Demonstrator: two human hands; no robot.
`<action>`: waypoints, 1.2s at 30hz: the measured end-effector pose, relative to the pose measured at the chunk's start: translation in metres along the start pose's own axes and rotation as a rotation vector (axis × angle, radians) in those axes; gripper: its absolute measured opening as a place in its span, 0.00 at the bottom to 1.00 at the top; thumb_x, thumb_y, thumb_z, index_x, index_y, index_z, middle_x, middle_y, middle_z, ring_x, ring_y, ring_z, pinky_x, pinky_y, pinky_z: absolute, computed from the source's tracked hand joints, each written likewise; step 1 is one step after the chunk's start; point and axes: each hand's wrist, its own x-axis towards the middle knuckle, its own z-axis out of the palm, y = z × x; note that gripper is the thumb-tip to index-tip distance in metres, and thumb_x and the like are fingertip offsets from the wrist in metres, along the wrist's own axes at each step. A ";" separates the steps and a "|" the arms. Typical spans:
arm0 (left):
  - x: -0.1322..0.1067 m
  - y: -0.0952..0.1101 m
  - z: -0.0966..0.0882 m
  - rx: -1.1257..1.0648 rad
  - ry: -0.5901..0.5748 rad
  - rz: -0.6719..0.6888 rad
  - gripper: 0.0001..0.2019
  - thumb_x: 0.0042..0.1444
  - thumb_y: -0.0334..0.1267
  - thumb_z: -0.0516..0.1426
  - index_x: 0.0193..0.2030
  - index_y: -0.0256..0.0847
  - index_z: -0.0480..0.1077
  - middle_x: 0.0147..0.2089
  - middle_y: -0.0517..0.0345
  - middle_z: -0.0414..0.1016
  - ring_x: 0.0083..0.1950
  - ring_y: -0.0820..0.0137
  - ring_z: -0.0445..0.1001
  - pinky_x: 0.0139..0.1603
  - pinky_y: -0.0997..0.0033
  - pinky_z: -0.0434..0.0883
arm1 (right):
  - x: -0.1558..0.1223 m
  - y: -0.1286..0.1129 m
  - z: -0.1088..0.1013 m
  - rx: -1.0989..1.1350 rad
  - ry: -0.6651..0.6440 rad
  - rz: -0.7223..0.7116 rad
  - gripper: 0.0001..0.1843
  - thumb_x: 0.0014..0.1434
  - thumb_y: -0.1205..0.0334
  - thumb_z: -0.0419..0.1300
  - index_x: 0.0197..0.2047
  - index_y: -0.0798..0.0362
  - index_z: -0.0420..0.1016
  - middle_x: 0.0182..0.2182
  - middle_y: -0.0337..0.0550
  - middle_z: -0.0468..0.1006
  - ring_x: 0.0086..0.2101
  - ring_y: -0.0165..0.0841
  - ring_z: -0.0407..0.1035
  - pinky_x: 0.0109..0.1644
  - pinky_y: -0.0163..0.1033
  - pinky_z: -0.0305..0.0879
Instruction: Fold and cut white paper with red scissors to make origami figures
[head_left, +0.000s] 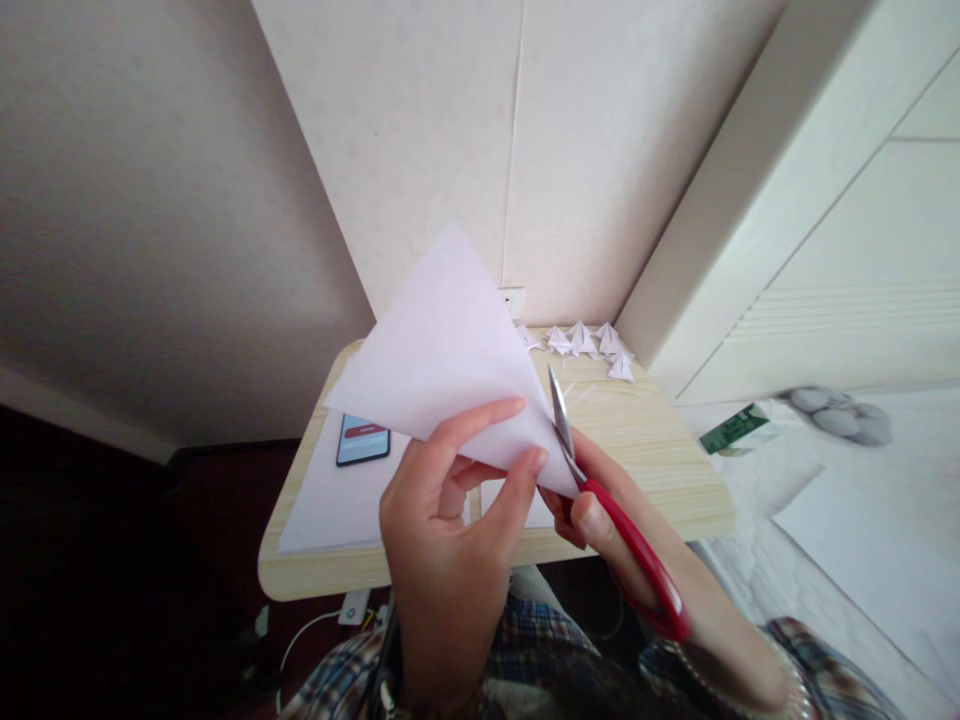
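Observation:
A white sheet of paper [450, 340], folded to a triangle, is raised above the table with its tip pointing up and away. My left hand [457, 520] pinches its lower edge between thumb and fingers. My right hand [607, 510] grips red-handled scissors [637, 550] to the right of the paper. The scissors' blades are parted, and the paper's right edge lies at them near the lower right corner. Part of the lower blade is hidden behind the paper, so I cannot tell how far it cuts in.
On the light wooden table [675, 480] lie a phone [363, 440], a stack of white paper [322, 510] and several small folded paper shapes [581, 340] along the back. The wall [435, 130] rises behind. A white power strip [354, 607] is below the front edge.

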 end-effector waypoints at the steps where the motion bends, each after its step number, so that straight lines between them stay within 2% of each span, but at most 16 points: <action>1: 0.000 -0.001 -0.001 0.005 0.004 0.003 0.15 0.43 0.26 0.66 0.37 0.49 0.79 0.35 0.67 0.79 0.30 0.78 0.76 0.31 0.87 0.75 | 0.000 0.000 0.000 0.002 -0.006 0.005 0.26 0.54 0.32 0.54 0.33 0.48 0.55 0.26 0.35 0.59 0.27 0.30 0.55 0.29 0.36 0.57; 9: 0.001 -0.004 -0.004 0.046 -0.024 0.010 0.15 0.44 0.28 0.66 0.39 0.48 0.79 0.36 0.64 0.79 0.30 0.75 0.76 0.30 0.82 0.77 | 0.002 -0.008 0.002 -0.073 0.047 0.003 0.27 0.53 0.32 0.54 0.30 0.48 0.55 0.24 0.35 0.61 0.26 0.31 0.57 0.30 0.37 0.58; 14: -0.001 -0.002 -0.003 -0.005 -0.030 -0.022 0.14 0.43 0.27 0.67 0.37 0.47 0.79 0.36 0.63 0.80 0.32 0.73 0.78 0.32 0.81 0.78 | 0.002 -0.008 0.001 -0.083 0.064 -0.003 0.27 0.54 0.32 0.53 0.30 0.49 0.55 0.24 0.35 0.62 0.25 0.29 0.55 0.27 0.35 0.55; 19: -0.002 -0.002 0.000 -0.029 -0.019 -0.026 0.14 0.43 0.27 0.67 0.37 0.47 0.79 0.38 0.63 0.80 0.34 0.72 0.79 0.33 0.81 0.79 | 0.002 -0.005 0.001 -0.052 0.055 -0.004 0.28 0.54 0.32 0.53 0.30 0.50 0.55 0.24 0.33 0.59 0.23 0.26 0.52 0.24 0.34 0.53; 28: -0.004 -0.003 0.001 -0.036 -0.003 -0.050 0.15 0.43 0.27 0.67 0.38 0.49 0.79 0.35 0.66 0.79 0.29 0.77 0.77 0.31 0.85 0.77 | 0.003 0.002 0.003 -0.047 0.076 -0.036 0.29 0.54 0.30 0.51 0.30 0.50 0.56 0.22 0.33 0.59 0.22 0.26 0.54 0.23 0.34 0.52; 36: -0.004 -0.006 -0.001 0.006 -0.028 -0.014 0.14 0.45 0.29 0.66 0.40 0.47 0.79 0.36 0.62 0.79 0.30 0.73 0.78 0.30 0.79 0.79 | 0.005 0.006 0.002 -0.043 0.049 -0.028 0.30 0.52 0.28 0.51 0.29 0.50 0.56 0.20 0.32 0.60 0.19 0.25 0.51 0.21 0.34 0.49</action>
